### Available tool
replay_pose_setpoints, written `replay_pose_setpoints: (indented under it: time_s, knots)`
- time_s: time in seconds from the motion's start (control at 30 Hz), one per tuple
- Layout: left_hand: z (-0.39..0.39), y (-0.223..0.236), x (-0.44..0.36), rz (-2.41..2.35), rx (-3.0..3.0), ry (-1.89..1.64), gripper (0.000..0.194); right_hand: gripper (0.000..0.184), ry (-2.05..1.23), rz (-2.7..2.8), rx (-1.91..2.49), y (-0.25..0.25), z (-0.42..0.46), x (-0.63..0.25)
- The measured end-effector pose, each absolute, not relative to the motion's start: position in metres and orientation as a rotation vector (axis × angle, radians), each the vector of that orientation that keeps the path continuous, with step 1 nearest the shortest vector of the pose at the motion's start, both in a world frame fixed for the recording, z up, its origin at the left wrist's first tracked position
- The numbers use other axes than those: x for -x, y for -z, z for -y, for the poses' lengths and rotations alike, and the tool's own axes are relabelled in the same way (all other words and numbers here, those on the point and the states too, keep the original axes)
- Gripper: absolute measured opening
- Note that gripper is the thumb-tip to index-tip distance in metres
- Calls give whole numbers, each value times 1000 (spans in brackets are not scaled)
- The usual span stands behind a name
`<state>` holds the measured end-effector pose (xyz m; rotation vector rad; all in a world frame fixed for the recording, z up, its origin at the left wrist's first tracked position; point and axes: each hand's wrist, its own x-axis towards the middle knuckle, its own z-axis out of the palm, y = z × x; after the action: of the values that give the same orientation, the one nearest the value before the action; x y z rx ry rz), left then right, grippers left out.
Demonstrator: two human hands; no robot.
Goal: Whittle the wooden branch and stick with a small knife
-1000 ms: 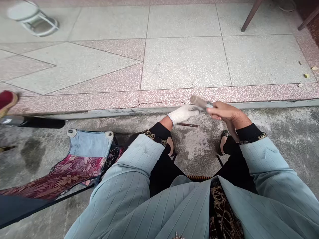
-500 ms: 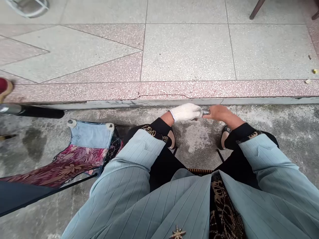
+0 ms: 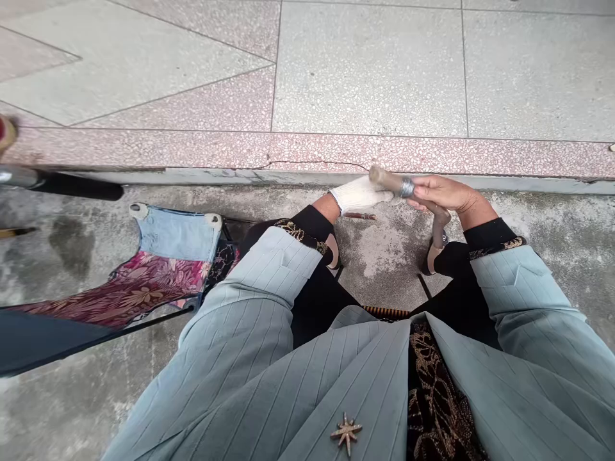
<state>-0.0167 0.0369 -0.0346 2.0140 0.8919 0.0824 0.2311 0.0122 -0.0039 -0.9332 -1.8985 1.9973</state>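
Note:
My right hand (image 3: 444, 192) is closed around a wooden stick-like tool (image 3: 387, 180). Silver wire is bound around it near the fingers, and a bent wooden part shows below the palm. The tool's blunt end is raised over the fingers of my left hand (image 3: 361, 194), which wears a white knitted glove. Those gloved fingers are curled together; what they hold, if anything, is hidden. Just under the glove shows a thin reddish-brown rod (image 3: 361, 216) with a metal-looking end. I cannot tell whether the glove touches it.
A low step (image 3: 307, 176) with a cracked tiled edge runs across in front of my hands. To the left stands a folding chair (image 3: 158, 275) with floral and denim cloth. A black-handled pole (image 3: 77, 184) juts in at the left. My feet rest on rough concrete (image 3: 384, 275).
The raised tool came down to the gloved fingers half a second ago and is up again now. My left hand stays in about the same place. The view has tilted downward.

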Motion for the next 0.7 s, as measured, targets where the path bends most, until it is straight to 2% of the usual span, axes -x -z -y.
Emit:
replay_pose_setpoints:
  time_s: [0.07, 0.13, 0.23, 0.33, 0.4, 0.53, 0.7]
  knots:
    - [-36, 32, 17, -840, -2049, -41, 35, 61, -2088, 2223, 902, 4, -12, -233]
    - [-34, 29, 15, -797, -2110, 34, 32, 48, -2056, 2593, 1109, 6, -10, -229]
    - [-29, 27, 10, -806, -2107, 123, 29, 30, -1654, 2899, 1689, 10, -9, -222]
    - [-26, 28, 8, -857, -1928, 72, 27, 41, -1249, 2697, 2058, 12, -14, -222]
    - [-24, 28, 9, -883, -1779, -7, 30, 47, -1138, 2375, 2117, 10, -19, -227]
    - [-26, 28, 12, -829, -1732, -141, 32, 65, -1419, 1899, 1765, 1, -19, -236]
    - [-32, 30, 12, -830, -1961, -148, 35, 79, -1751, 1717, 1396, -13, -11, -236]
